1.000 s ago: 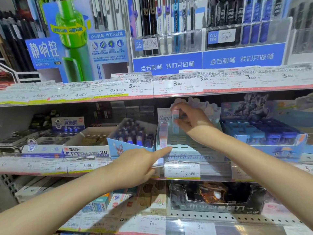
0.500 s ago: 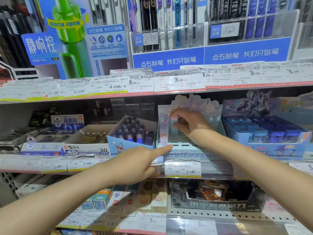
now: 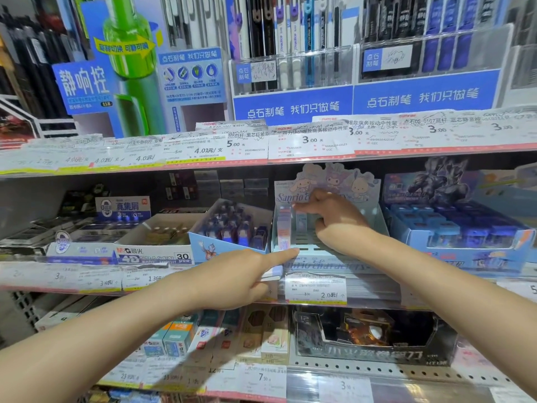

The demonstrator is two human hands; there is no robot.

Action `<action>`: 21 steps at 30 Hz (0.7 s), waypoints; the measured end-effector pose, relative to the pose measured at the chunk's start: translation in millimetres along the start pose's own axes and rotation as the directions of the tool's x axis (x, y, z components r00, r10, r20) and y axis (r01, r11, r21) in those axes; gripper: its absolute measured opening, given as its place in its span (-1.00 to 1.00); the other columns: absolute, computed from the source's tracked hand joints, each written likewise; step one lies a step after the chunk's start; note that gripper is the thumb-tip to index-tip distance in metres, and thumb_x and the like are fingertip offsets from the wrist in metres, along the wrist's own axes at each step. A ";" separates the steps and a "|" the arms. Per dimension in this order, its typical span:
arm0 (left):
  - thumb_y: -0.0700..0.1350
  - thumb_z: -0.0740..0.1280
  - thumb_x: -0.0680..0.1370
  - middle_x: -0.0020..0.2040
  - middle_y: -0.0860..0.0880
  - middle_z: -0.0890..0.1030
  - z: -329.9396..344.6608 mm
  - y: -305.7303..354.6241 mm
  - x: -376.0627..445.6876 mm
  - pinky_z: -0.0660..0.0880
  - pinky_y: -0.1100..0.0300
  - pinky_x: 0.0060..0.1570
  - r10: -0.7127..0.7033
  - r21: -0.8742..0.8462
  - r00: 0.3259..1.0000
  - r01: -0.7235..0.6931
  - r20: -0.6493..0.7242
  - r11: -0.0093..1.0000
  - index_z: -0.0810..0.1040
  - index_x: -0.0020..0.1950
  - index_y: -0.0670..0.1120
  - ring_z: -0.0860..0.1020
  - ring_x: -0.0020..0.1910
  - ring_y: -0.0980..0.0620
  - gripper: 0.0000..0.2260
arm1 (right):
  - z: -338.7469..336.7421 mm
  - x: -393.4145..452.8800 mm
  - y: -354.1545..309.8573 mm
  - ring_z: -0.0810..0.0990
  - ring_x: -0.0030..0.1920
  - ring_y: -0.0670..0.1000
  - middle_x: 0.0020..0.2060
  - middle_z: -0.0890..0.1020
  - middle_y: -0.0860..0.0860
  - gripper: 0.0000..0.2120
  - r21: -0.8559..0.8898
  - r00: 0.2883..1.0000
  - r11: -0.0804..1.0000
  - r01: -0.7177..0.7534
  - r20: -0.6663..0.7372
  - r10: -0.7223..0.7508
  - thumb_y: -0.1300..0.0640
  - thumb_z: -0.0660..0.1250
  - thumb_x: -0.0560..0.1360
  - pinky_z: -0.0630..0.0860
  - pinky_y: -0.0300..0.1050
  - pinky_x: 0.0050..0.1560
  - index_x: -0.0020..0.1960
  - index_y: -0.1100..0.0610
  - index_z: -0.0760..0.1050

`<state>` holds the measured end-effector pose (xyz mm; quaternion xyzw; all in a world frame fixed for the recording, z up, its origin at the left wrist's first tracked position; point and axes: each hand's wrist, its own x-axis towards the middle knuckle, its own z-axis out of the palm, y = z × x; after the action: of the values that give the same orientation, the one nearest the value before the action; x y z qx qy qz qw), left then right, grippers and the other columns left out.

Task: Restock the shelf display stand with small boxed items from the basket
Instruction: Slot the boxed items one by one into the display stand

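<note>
Two hands at a pastel display stand (image 3: pixel 377 219), image motion-blurred.
Right hand (image 3: pixel 334 219) loosely open inside it; left hand (image 3: pixel 232 283) pinches a small box (image 3: pixel 271 274).

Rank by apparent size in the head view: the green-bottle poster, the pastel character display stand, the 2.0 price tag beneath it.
1. Green-bottle poster, largest.
2. Pastel character display stand, partly hidden by the right hand.
3. 2.0 price tag, smallest.
The poster sits farther back, so true sizes stay unsure.
</note>
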<state>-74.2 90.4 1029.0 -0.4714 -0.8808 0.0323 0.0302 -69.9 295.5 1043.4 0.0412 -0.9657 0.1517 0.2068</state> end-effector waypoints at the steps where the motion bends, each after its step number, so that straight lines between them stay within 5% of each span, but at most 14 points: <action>1: -0.15 0.13 0.57 -0.46 -0.02 0.33 0.2 -1.0 0.8 0.10 0.21 -0.51 -0.003 -0.009 1.000 0.003 0.001 1.000 -0.07 0.51 0.21 0.25 -0.50 0.06 -0.39 | 1.1 -1.0 1.3 0.36 0.33 0.16 0.24 0.42 0.16 -0.41 -0.014 0.999 1.000 -0.020 0.040 0.021 0.42 0.14 0.43 0.37 -0.10 0.16 0.35 -0.04 0.38; 4: -0.16 0.12 0.57 -0.48 -0.01 0.31 1.1 -3.6 3.0 0.09 0.21 -0.52 -0.003 -0.071 1.000 0.002 -0.004 0.998 -0.05 0.51 0.22 0.23 -0.52 0.07 -0.40 | 1.3 -2.5 5.1 0.32 0.38 0.14 0.39 0.35 0.13 -0.37 0.011 0.999 1.000 -0.006 0.037 0.006 0.46 0.10 0.41 0.31 -0.12 0.30 0.37 -0.04 0.36; 6: -0.16 0.14 0.57 -0.45 0.04 0.39 1.5 -2.7 1.6 0.18 0.26 -0.49 0.000 -0.201 0.998 -0.012 -0.059 0.979 0.05 0.49 0.21 0.31 -0.51 0.10 -0.44 | 2.5 1.5 4.7 0.48 -0.03 0.04 -0.02 0.55 0.05 -0.41 0.215 0.999 0.977 0.006 -0.045 0.004 0.48 0.08 0.41 0.41 -0.26 -0.06 0.27 -0.03 0.45; 7: -0.15 0.16 0.58 -0.34 0.08 0.50 0.6 -1.9 0.4 0.31 0.28 -0.40 -0.015 -0.311 0.994 -0.020 -0.109 0.950 0.12 0.46 0.19 0.40 -0.45 0.14 -0.49 | -0.6 2.4 1.4 0.41 -0.24 -0.05 -0.26 0.54 -0.05 -0.51 0.363 0.993 0.932 0.010 -0.112 0.033 0.46 0.09 0.44 0.35 -0.37 -0.26 0.13 -0.01 0.53; 9: -0.11 0.22 0.59 -0.16 0.07 0.58 -3.1 1.8 -1.9 0.44 0.23 -0.21 -0.082 -0.618 0.979 -0.054 -0.189 0.784 0.31 0.33 0.08 0.51 -0.35 0.17 -0.68 | -8.8 -0.7 -3.4 0.33 -0.40 -0.12 -0.55 0.49 -0.13 -0.62 0.605 0.960 0.796 -0.009 -0.218 0.176 0.40 0.08 0.50 0.24 -0.41 -0.48 -0.19 0.04 0.57; 11: -0.15 0.22 0.59 -0.42 -0.01 0.50 -8.8 7.9 -2.8 0.42 0.24 -0.40 -0.112 -0.873 0.977 -0.109 -0.183 0.475 0.36 0.14 -0.14 0.44 -0.52 0.07 -0.85 | -20.6 -9.4 -12.0 0.44 -0.44 -0.19 -0.52 0.52 -0.14 -0.57 0.675 0.964 0.736 0.042 -0.220 0.147 0.47 0.05 0.46 0.27 -0.45 -0.48 -0.25 0.03 0.53; 14: -0.13 0.20 0.54 -0.54 -0.02 0.41 -16.1 15.8 -3.6 0.35 0.30 -0.51 -0.095 -0.970 0.975 -0.185 -0.201 0.156 0.36 -0.08 -0.18 0.38 -0.59 0.05 -0.88 | -36.3 -28.7 -29.8 0.49 -0.29 -0.21 -0.32 0.55 -0.07 -0.60 0.773 0.991 0.634 0.028 -0.103 0.081 0.49 0.14 0.39 0.40 -0.43 -0.33 -0.22 0.03 0.55; 18: -0.02 0.19 0.52 -0.53 -0.01 0.39 -20.5 17.6 -3.1 0.33 0.31 -0.51 -0.061 -0.976 0.975 -0.216 -0.216 0.006 0.41 0.05 -0.20 0.37 -0.60 0.08 -0.75 | -46.4 -45.2 -49.2 0.51 -0.21 -0.11 -0.27 0.63 -0.09 -0.85 0.752 0.992 0.658 -0.045 0.110 -0.058 0.22 0.30 0.46 0.41 -0.24 -0.16 -0.19 0.05 0.62; 21: 0.03 0.20 0.56 -0.52 0.00 0.38 -22.3 17.2 -1.2 0.30 0.31 -0.50 -0.047 -0.976 0.978 -0.207 -0.204 -0.060 0.42 0.19 -0.32 0.36 -0.59 0.11 -0.58 | -49.4 -48.9 -54.4 0.50 -0.27 -0.18 -0.31 0.62 -0.09 -0.90 0.729 0.992 0.683 -0.034 0.110 -0.069 0.11 0.36 0.44 0.39 -0.26 -0.18 -0.13 0.08 0.64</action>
<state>-57.4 99.5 1049.7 -0.3969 -0.5920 -0.6568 -0.2463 1.5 260.0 1081.2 0.1389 -0.8363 0.5184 0.1123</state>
